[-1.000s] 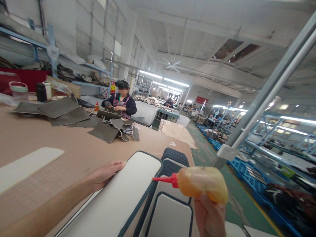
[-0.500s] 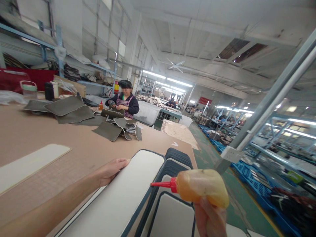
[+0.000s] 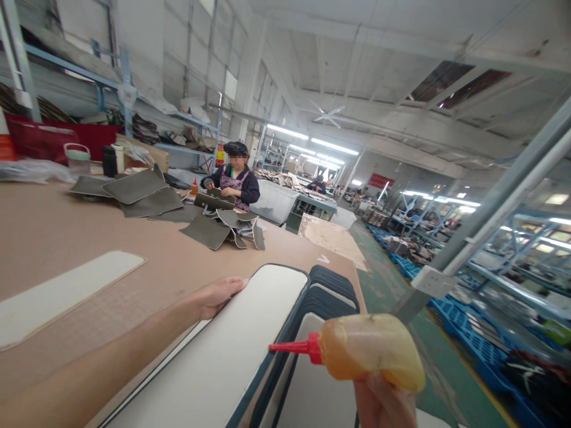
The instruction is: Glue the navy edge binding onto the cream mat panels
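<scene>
My right hand [image 3: 386,404] grips a soft amber squeeze bottle [image 3: 370,353] with a red nozzle pointing left, held above a stack of dark-edged panels [image 3: 332,285]. My left hand [image 3: 218,296] lies with fingers stretched flat on the left edge of a long white panel with a dark rim [image 3: 232,351]. That panel rests on the brown worktable [image 3: 111,249]. The lower part of my right hand is cut off by the frame.
A pale strip [image 3: 62,294] lies on the table to the left. Grey-green cut pieces [image 3: 209,229] are heaped at the far end, where a person [image 3: 234,181] works. Shelving with stacked material stands at the left; blue pallets [image 3: 473,336] and metal racks line the aisle on the right.
The view has swung slightly right and down, so everything has shifted. The bottle and both hands keep their grip and placement on the panel.
</scene>
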The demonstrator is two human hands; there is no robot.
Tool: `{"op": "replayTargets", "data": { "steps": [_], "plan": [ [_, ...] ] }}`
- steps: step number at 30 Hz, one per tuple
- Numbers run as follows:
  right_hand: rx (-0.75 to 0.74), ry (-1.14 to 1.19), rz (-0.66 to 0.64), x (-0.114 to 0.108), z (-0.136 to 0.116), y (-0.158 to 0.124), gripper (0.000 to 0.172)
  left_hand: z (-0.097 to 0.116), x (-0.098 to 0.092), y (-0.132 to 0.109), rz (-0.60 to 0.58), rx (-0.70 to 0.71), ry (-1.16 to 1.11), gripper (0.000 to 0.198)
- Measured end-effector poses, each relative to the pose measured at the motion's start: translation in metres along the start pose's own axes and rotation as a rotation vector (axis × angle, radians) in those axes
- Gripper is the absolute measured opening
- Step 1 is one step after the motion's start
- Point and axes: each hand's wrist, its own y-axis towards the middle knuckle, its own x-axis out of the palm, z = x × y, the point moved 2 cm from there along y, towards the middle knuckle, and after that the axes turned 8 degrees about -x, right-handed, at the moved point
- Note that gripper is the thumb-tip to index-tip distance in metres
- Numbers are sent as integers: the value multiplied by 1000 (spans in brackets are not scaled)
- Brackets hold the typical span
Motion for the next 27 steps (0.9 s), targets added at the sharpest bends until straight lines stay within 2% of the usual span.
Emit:
{"op": "replayTargets", "data": {
  "steps": [4, 7, 13, 21, 27],
  "plan": [
    [-28, -22, -129, 9, -6, 2, 43, 5, 3, 1, -1, -4, 14, 41],
    [-3, -38, -176, 3, -5, -1, 45, 7, 5, 1, -6, -1, 20, 41],
    [73, -98, -127, -15, 1, -7, 48, 9, 4, 8, -5, -26, 20, 36],
    [88, -104, -106, 6, -7, -10, 54, 12, 8, 11, 15, -47, 6, 26],
    [66, -100, -49, 4, -7, -16, 60, 11, 7, 15, 16, -44, -3, 27]
  ]
}}
